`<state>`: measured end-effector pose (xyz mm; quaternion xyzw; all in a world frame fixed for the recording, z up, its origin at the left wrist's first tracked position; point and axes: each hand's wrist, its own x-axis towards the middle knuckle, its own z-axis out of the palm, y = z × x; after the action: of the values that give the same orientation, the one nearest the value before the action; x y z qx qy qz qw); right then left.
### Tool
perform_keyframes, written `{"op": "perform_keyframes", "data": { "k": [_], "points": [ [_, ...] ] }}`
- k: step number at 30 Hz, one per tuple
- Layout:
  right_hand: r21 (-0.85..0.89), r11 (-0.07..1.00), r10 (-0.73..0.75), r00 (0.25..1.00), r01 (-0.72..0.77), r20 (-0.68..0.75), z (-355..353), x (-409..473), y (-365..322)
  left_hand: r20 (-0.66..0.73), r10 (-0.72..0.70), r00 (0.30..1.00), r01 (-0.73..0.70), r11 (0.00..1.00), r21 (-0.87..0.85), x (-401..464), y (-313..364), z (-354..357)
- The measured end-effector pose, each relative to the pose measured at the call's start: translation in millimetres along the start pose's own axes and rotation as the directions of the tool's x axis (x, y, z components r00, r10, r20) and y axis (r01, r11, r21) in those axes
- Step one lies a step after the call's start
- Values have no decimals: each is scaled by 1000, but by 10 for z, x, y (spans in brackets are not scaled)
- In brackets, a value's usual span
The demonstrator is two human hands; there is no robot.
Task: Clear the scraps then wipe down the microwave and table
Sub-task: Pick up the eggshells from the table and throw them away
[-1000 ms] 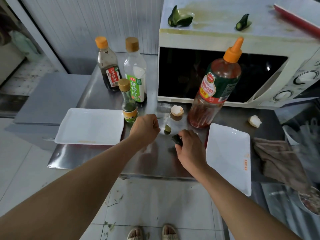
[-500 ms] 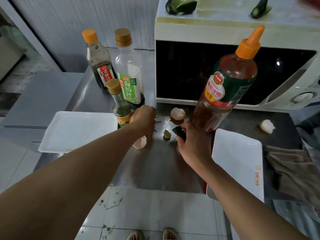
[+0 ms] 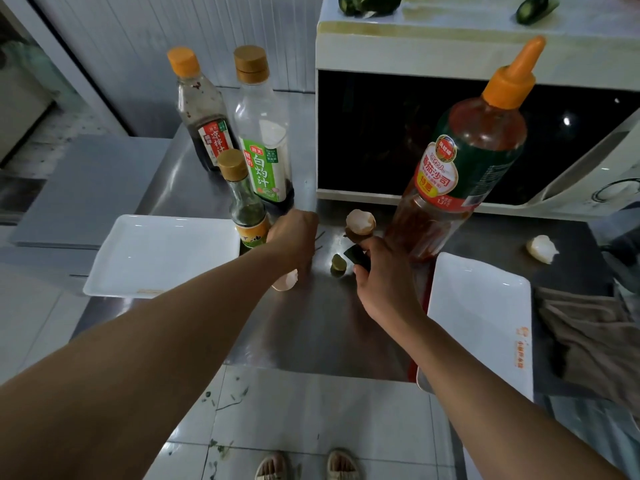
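My left hand (image 3: 294, 237) is closed over an eggshell piece (image 3: 285, 282) that pokes out below it, on the steel table (image 3: 311, 327). My right hand (image 3: 384, 271) pinches a dark green vegetable scrap (image 3: 356, 256). Between the hands lies a small green stub (image 3: 338, 264). Another eggshell half (image 3: 361, 221) sits just beyond, in front of the white microwave (image 3: 485, 53). A third shell (image 3: 542, 249) lies at the right. Two green pepper scraps (image 3: 367, 3) (image 3: 533, 6) rest on the microwave's top. A brown cloth (image 3: 588, 334) lies at the right edge.
Three sauce bottles (image 3: 204, 109) (image 3: 263, 133) (image 3: 244, 202) stand left of the microwave; a tall ketchup bottle (image 3: 464, 157) stands just right of my right hand. White rectangular trays (image 3: 159, 254) (image 3: 481, 317) flank the hands. Green bits litter the tiled floor (image 3: 225, 400).
The view has moved closer to the table. My left hand has slid forward and now covers an eggshell piece. My right hand has lifted the dark scrap slightly toward the far eggshell.
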<state>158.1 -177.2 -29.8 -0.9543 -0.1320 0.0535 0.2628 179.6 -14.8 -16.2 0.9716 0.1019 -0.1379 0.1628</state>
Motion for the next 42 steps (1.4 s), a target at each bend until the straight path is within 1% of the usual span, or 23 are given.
{"op": "perform_keyframes", "data": {
  "k": [4,7,12,16,20,24,27,32,37,42],
  "points": [
    [-35,999,-20,1000,21,11,-4,2,-73,-113,-5,994,-1,998,-58,-116,-34,-70],
    [-54,998,-14,1000,15,28,-21,5,-116,-105,-38,994,25,991,-128,-227,-73,-129],
    [-84,996,18,998,-14,53,-57,49,-174,-101,13,995,-25,993,-117,-415,-133,-252],
    [-92,995,35,998,-31,48,-71,140,-205,-96,-22,995,6,987,-159,-462,-187,-278],
    [-62,997,45,999,-44,18,-102,127,-156,-85,-11,996,-3,986,-167,-435,-137,-213],
    [-6,999,38,999,-38,-15,-184,26,-87,-65,15,998,-24,991,-134,-360,15,-92],
    [29,999,25,1000,-24,-17,-264,-36,-32,-46,-8,999,0,988,-156,-269,114,-8],
    [68,997,35,999,-34,-14,-338,-81,70,-30,21,999,-23,997,-77,-126,244,92],
    [142,989,53,998,-49,-29,-318,-114,143,-13,-31,999,30,995,-92,-57,314,222],
    [170,984,55,998,-48,-32,-280,-116,222,0,-27,1000,27,995,-97,-58,319,295]
  ]
}}
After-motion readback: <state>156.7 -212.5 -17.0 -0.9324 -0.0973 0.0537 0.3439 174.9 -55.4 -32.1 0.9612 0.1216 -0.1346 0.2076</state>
